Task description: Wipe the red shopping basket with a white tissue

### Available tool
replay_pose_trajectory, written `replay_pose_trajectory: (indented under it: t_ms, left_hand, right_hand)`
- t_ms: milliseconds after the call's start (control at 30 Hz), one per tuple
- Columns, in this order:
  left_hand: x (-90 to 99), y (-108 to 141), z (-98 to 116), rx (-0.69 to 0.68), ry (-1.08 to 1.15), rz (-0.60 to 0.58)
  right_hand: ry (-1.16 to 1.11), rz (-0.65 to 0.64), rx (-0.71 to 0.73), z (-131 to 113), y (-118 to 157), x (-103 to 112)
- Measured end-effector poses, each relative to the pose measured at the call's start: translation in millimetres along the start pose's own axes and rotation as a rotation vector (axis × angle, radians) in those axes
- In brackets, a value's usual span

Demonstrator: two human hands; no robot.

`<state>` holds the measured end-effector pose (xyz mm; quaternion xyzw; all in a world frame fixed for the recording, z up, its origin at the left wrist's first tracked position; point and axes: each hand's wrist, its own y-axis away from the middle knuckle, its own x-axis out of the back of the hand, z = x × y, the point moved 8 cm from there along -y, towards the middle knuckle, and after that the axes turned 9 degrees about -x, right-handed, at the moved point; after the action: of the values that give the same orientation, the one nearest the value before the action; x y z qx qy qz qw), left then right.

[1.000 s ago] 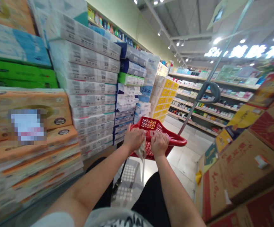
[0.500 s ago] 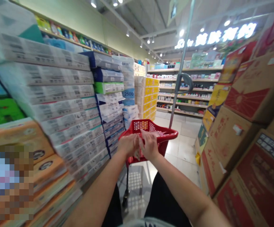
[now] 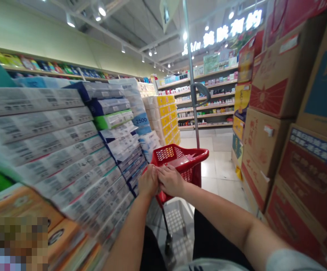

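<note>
A red plastic shopping cart [image 3: 193, 175] with a perforated basket is right in front of me. Its handle bar runs across the near side, toward me. My left hand [image 3: 148, 181] is closed around the left end of that handle. Beside it, almost touching, my right hand [image 3: 170, 180] wraps over the same bar with its fingers bent. A grey pole [image 3: 193, 113] with a curved hook rises behind the basket's right side. One cart leg with a wheel [image 3: 168, 241] shows below; the basket's inside is mostly hidden.
Tall stacks of wrapped paper packs [image 3: 58, 150] stand close on the left, with yellow-and-white packs [image 3: 163, 116] beyond. Cardboard cartons [image 3: 270, 143] are piled on the right. A tiled floor [image 3: 218, 165] runs between, toward stocked shelves [image 3: 208, 98] at the back.
The view has swung and tilted, so the shelves and cartons sit further left. My right hand has shifted left along the handle, and both hands stay on the cart.
</note>
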<state>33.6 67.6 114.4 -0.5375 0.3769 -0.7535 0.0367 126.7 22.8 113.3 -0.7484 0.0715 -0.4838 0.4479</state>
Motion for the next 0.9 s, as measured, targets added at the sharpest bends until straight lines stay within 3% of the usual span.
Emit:
replay_pose_trajectory:
  t_ms: [133, 267, 333, 433, 567, 800, 900]
  left_hand:
    - [6.8, 2, 12, -0.155, 0.017, 0.082]
    - [4.8, 1, 20, -0.222, -0.073, 0.039]
    - [1.7, 0, 24, -0.21, -0.158, -0.024]
    - [1.7, 1, 32, -0.198, -0.279, -0.046]
    - [5.1, 5, 36, -0.195, -0.362, 0.031]
    - [11.0, 11, 35, -0.186, -0.382, 0.157]
    - [9.6, 11, 34, -0.188, -0.387, 0.156]
  right_hand:
    - [-0.158, -0.036, -0.015, 15, -12, 13]
    - [-0.172, 0.211, -0.216, 51, -20, 54]
    - [-0.067, 0.225, -0.292, 59, -18, 59]
    - [0.037, 0.116, -0.323, 53, -11, 47]
    - [0.057, 0.026, -0.339, 44, -7, 36]
    - [0.153, -0.127, -0.471, 49, -22, 40]
    - [0.207, -0.273, -0.55, 53, -34, 33]
